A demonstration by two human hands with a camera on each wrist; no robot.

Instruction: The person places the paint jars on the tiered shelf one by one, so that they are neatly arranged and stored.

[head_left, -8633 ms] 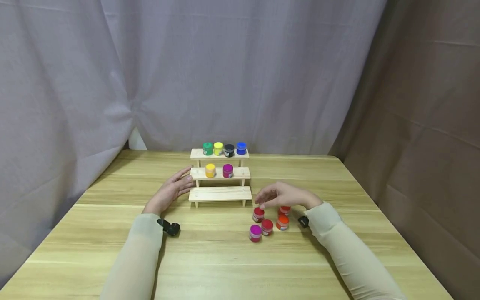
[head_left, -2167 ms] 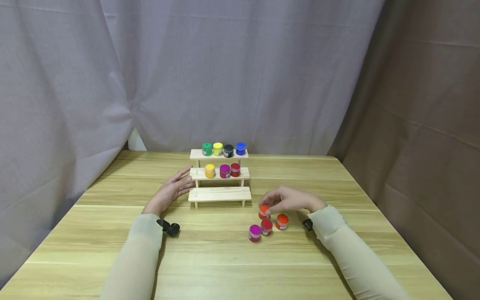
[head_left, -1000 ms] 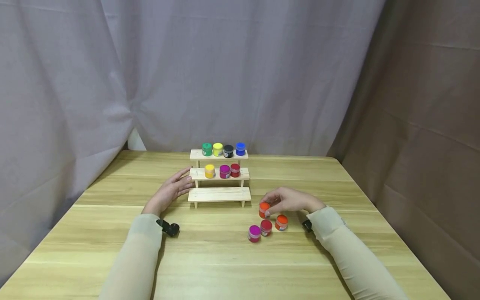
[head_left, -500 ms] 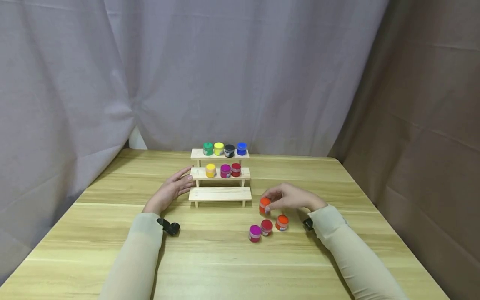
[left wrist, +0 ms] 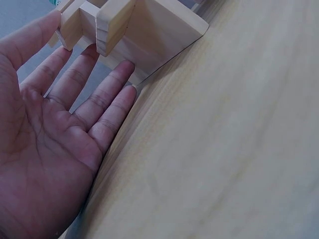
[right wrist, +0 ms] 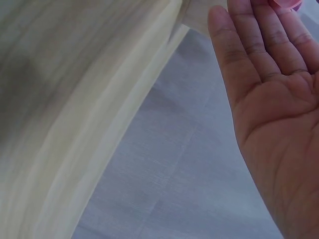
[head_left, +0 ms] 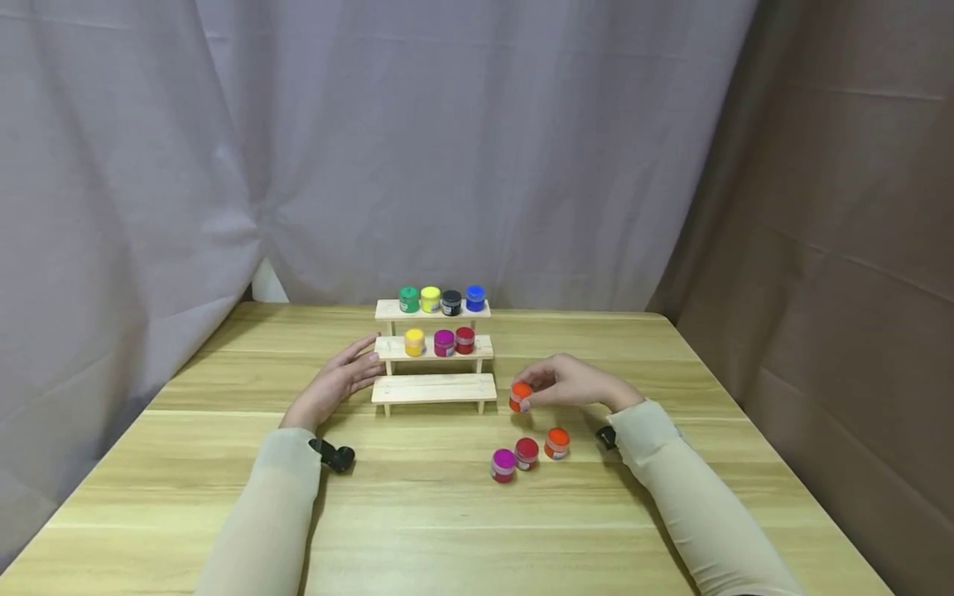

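Note:
My right hand (head_left: 570, 382) pinches an orange paint jar (head_left: 520, 397) between thumb and fingers, just right of the lowest step. A bit of the jar (right wrist: 287, 3) shows at the top of the right wrist view. My left hand (head_left: 339, 382) has its fingers extended, fingertips at the left end of the three-step wooden rack (head_left: 434, 388); the left wrist view shows them against the rack's side (left wrist: 149, 40). On the middle step stand a yellow-orange jar (head_left: 414, 343), a purple jar (head_left: 444, 343) and a dark red jar (head_left: 465, 340). The lowest step bears no jar.
Green (head_left: 408, 300), yellow (head_left: 430, 299), black (head_left: 451, 303) and blue (head_left: 475, 298) jars line the top step. Nearer me on the table (head_left: 417, 530) are a magenta jar (head_left: 503, 465), a red jar (head_left: 526, 454) and another orange jar (head_left: 556, 443). A grey curtain (head_left: 477, 149) hangs behind.
A dark red jar has joined the middle step since the oldest frame. My right hand has since lifted an orange jar from the group and moved it toward the rack. My left hand stays put.

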